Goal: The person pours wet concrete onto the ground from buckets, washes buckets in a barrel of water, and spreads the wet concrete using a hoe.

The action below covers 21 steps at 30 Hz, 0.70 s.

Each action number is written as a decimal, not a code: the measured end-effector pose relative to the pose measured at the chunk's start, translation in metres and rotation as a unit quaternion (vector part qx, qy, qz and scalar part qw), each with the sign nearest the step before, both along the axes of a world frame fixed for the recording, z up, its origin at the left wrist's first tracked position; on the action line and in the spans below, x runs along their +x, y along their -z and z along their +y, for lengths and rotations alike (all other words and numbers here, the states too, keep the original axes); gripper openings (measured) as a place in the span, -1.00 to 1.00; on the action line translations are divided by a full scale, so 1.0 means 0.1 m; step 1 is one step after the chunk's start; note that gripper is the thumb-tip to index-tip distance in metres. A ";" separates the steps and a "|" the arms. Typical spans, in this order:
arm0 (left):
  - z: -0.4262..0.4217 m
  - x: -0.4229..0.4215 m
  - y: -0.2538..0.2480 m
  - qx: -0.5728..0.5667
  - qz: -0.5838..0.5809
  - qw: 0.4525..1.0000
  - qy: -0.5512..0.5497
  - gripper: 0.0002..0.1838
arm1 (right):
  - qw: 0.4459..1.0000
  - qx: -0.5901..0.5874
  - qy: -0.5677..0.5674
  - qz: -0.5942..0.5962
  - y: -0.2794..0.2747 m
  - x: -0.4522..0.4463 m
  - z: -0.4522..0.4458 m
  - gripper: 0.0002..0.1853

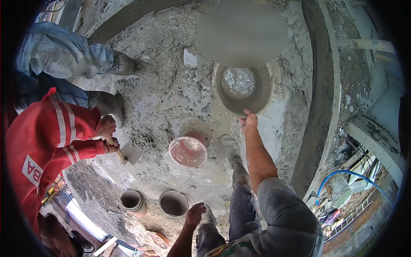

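My right hand grips the near rim of a wide, mud-coated tub, its fingers over the edge. Wet grey slurry with a pale reflection lies in the bottom of the tub. A blurred oval patch hides its far rim. My left hand hangs low beside my leg with fingers curled and nothing visible in it. Just left of it stands a dark bucket. A pinkish bucket with a wire handle sits on the wet ground between my hands, touched by neither.
At left a co-worker in a red jacket holds a shovel in both hands. Another bucket stands by a gravel heap. Wet concrete covers the ground. A raised edge and a blue hose lie right.
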<state>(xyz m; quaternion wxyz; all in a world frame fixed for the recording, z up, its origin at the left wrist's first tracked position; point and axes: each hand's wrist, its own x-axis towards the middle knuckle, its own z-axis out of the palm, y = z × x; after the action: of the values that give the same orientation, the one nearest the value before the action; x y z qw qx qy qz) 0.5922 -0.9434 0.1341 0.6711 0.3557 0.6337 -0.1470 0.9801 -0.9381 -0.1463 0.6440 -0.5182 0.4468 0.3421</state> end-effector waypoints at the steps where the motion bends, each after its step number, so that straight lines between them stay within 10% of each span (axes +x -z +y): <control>1: -0.02 -0.19 -0.06 0.009 0.013 1.000 0.008 -0.66 | 0.999 -0.035 -0.022 0.009 -0.07 0.11 0.00 -0.61; 7: 0.42 -0.06 -0.63 0.054 0.064 0.996 -0.033 -0.67 | 0.932 -0.278 -0.234 0.011 -0.72 0.49 -0.34 -0.66; 11: 0.61 0.27 -0.75 0.127 -0.045 0.988 -0.081 -0.75 | 0.745 -0.476 -0.463 -0.060 -1.35 0.35 -0.58 -0.58; 18: 0.34 0.30 -1.03 0.130 -0.067 0.989 0.026 -0.61 | 0.580 -0.488 -0.649 -0.069 -1.80 0.18 -1.20 -0.48; 21: 0.13 -0.09 -1.25 0.182 -0.014 0.983 0.037 -0.60 | 0.662 -0.398 -0.626 -0.110 -1.76 0.03 -1.34 -0.60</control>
<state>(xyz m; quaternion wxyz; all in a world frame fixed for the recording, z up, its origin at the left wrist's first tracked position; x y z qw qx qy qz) 0.5829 -0.9302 0.2596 0.5980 0.4969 0.6270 -0.0488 0.9829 -1.0720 0.0297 0.0554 -0.9165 0.0364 0.3946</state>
